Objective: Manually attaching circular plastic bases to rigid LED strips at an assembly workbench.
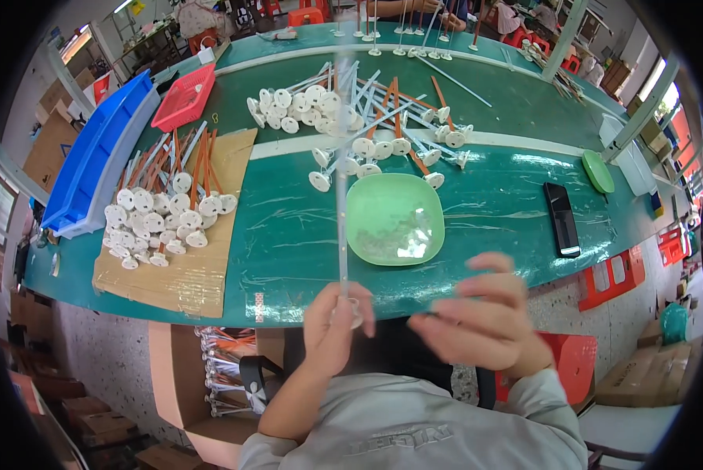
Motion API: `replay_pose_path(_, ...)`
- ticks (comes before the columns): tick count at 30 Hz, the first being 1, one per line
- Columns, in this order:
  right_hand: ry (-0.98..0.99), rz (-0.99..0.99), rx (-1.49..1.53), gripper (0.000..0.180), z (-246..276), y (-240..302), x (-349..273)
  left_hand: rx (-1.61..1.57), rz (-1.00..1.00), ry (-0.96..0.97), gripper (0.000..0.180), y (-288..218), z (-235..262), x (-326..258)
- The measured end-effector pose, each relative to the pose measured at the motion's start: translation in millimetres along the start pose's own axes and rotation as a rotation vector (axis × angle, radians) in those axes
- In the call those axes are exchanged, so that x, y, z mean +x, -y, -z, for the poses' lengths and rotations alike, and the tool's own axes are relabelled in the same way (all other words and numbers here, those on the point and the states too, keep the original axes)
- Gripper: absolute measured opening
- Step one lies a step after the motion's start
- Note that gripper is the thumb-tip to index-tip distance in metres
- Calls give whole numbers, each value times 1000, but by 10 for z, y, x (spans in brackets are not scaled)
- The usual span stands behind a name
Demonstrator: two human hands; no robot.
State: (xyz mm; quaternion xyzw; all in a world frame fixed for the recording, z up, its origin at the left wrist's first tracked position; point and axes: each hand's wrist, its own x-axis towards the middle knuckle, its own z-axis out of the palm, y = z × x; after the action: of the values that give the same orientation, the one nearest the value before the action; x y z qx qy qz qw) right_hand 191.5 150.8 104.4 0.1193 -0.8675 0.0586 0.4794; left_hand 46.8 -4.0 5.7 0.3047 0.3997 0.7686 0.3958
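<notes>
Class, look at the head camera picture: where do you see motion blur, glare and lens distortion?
In the head view, the right hand is smeared by motion blur, and the clear stick held upright by the left hand is faint and soft; glare streaks the plastic film on the green table; the fisheye lens bends the table's edges and blackens the corners.

Two hands, left (334,321) and right (486,317); one green square dish (394,218); one black phone (561,219); one red basket (184,97); perhaps two stacked blue trays (97,153); disc-footed rods (164,211) too heaped to count.
</notes>
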Motion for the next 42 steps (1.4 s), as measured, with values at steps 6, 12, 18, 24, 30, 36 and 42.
replay_pose_path(6,-15,-310,245,30,-539,343,-543,-329,264,-11,51,138,-293,-250)
replay_pose_path(12,-60,-326,381,25,-550,340,-635,149,65,162,39,61,-54,-370)
replay_pose_path(18,-119,-221,407,26,-587,388,-617,393,-56,238,38,5,31,-427)
replay_pose_path(24,-67,-227,293,25,-600,436,-556,355,-95,89,39,34,14,-442)
replay_pose_path(30,-80,-213,490,24,-529,329,-500,277,-82,169,40,-64,131,-432)
replay_pose_path(36,-172,-338,386,23,-576,415,-484,-22,8,141,40,44,18,-402)
replay_pose_path(42,-255,-385,334,24,-624,461,-460,-36,3,124,40,57,-4,-406)
